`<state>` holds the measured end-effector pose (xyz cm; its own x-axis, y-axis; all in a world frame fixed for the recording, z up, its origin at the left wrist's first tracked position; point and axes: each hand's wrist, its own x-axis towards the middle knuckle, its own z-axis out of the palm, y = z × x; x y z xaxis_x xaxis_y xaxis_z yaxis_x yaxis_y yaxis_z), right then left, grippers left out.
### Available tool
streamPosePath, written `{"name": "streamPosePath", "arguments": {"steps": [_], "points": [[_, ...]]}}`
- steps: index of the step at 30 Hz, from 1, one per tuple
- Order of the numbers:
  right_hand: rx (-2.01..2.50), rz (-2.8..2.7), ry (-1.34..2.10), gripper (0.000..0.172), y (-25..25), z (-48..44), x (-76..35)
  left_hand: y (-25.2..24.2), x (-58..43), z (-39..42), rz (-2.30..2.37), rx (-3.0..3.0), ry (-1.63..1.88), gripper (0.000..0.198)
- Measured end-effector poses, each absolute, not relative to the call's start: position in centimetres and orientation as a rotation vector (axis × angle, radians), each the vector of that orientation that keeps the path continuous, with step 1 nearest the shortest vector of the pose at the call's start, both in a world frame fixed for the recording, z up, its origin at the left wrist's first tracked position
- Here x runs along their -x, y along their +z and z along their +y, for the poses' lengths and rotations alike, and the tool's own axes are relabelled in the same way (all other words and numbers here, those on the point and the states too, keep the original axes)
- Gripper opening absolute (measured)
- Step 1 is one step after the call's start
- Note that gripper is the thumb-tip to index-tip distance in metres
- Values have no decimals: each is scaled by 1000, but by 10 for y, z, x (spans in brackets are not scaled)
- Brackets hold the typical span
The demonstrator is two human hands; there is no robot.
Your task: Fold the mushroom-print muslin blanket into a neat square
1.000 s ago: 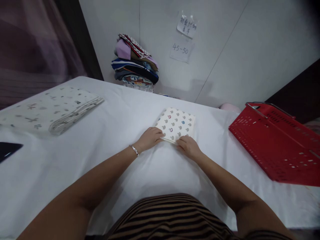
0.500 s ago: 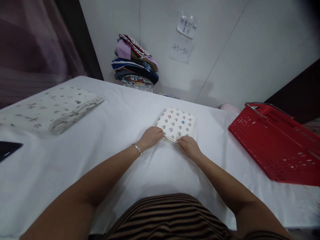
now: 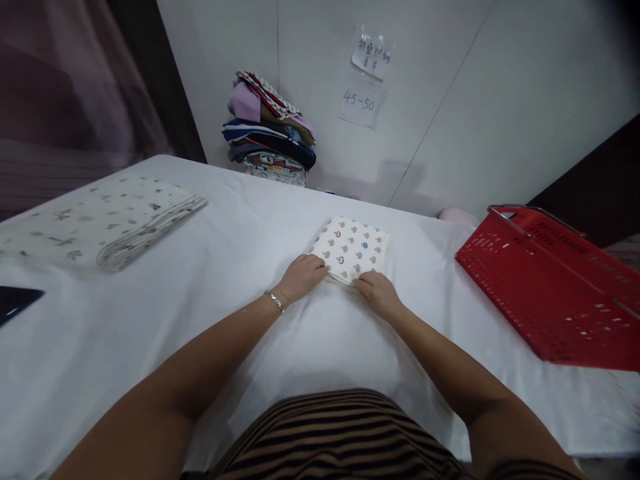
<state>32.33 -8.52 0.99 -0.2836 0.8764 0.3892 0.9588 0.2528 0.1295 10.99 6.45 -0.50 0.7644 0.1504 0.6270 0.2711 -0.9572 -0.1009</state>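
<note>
A small folded cloth (image 3: pixel 353 247), cream with grey mushroom-like prints and a few red and blue ones, lies flat on the white-covered table (image 3: pixel 240 227). My left hand (image 3: pixel 304 276) grips its near left corner, fingers curled over the edge. At the near right corner my right hand (image 3: pixel 379 293) pinches the folded edge between thumb and fingers. The layers of the fold show along the near side, between both hands. A silver bracelet (image 3: pixel 275 301) circles my left wrist.
On the left lies a larger folded printed cloth (image 3: pixel 110 220), with a dark flat object (image 3: pixel 17 303) nearer me. A red plastic basket (image 3: pixel 560 287) rests on the right. Behind the table rises a pile of folded fabrics (image 3: pixel 273 130) against the wall with paper signs (image 3: pixel 359 105).
Almost nothing differs; both hands keep their hold on the cloth's near corners. The whole view has shifted very slightly.
</note>
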Motion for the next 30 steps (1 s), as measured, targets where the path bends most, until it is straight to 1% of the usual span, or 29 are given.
{"name": "streamPosePath", "arguments": {"steps": [4, 9, 14, 21, 30], "points": [[1738, -2280, -533, 22, 10, -84, -324, -5, -110, 63, -349, 2772, -947, 17], [1732, -2317, -470, 22, 4, -87, -322, 0, -110, 56, -384, 2847, -852, 14], [1762, -2277, -428, 23, 3, -89, -321, 7, -119, 51, -318, 2936, -766, 17], [1810, -2119, -438, 24, 3, -109, -331, 0, -125, 54, -337, 2946, -823, 17], [1806, -2087, -504, 22, 10, -113, -347, 3, -130, 54, -367, 2890, -909, 21]]}}
